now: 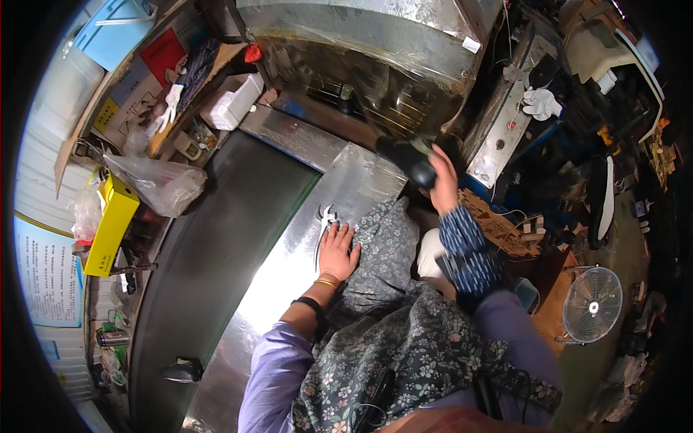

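The person's left arm reaches forward over the metal desk (263, 292), its lilac sleeve (271, 372) ending short of a black wristband (317, 310) and a thin yellow bangle (326, 282), and the left hand (336, 256) lies palm down, fingers extended and a little apart, wrapped round nothing that I can see. The right arm stretches farther out, a dark patterned oversleeve (473, 252) bunched along the forearm, with the right hand (443, 180) raised beyond the floral apron (404, 339) and its fingers gripping the rounded end of what looks like a black shoe (417, 166). From here I can't make that black shoe out in full: its far part blurs into the shadow before a big machine (361, 43) draped in clear film, and some of the right fingers are hard to pick out against it. The black shoe sits to the left of the right fingers, against them, and well apart from the left hand, ahead of it and to its right. A small pale hand tool (328, 216) lies on the metal just ahead of the left fingertips; whether they touch it I cannot tell. Over to the left, on a dark belt (231, 209), rests a black piece (186, 370), too dim to name
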`<move>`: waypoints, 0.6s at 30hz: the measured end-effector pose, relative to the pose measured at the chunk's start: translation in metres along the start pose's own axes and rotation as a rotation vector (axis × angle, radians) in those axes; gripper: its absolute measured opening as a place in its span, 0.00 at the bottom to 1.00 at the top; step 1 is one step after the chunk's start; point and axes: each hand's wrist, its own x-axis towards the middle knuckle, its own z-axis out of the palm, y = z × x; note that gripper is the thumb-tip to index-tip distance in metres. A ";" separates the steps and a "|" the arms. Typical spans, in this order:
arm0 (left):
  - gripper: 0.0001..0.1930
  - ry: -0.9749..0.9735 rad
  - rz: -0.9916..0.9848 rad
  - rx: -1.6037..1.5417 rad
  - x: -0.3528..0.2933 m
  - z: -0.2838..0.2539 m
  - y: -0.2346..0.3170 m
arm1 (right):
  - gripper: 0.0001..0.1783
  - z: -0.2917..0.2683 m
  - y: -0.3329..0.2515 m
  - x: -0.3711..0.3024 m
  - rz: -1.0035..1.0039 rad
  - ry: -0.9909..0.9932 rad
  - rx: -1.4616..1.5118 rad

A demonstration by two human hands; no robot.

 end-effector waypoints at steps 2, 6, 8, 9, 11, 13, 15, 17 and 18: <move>0.24 0.001 -0.006 -0.010 0.000 0.000 0.001 | 0.26 0.021 0.035 0.046 -0.262 0.060 -0.649; 0.24 0.006 -0.004 0.000 0.001 -0.002 0.002 | 0.25 0.037 0.078 0.024 -0.140 -0.132 -0.840; 0.23 0.007 0.025 -0.005 0.000 -0.001 0.001 | 0.22 0.029 0.070 -0.028 -0.139 -0.339 -0.779; 0.23 0.012 0.017 -0.006 0.000 0.000 0.001 | 0.20 0.021 0.056 -0.055 -0.162 -0.375 -0.889; 0.23 0.031 0.038 -0.009 -0.001 0.002 0.000 | 0.18 0.000 0.010 -0.099 -0.166 -0.427 -0.869; 0.23 0.029 0.065 0.008 -0.001 0.006 0.000 | 0.15 -0.026 -0.054 -0.123 -0.243 -0.328 -0.876; 0.24 0.022 0.091 0.027 -0.001 0.009 -0.001 | 0.12 -0.055 -0.131 -0.130 -0.305 -0.164 -0.917; 0.24 -0.009 0.085 0.043 -0.002 0.010 -0.003 | 0.11 -0.088 -0.214 -0.128 -0.423 -0.021 -1.069; 0.24 -0.015 0.102 0.042 -0.002 0.011 -0.005 | 0.11 -0.107 -0.254 -0.124 -0.523 0.028 -1.191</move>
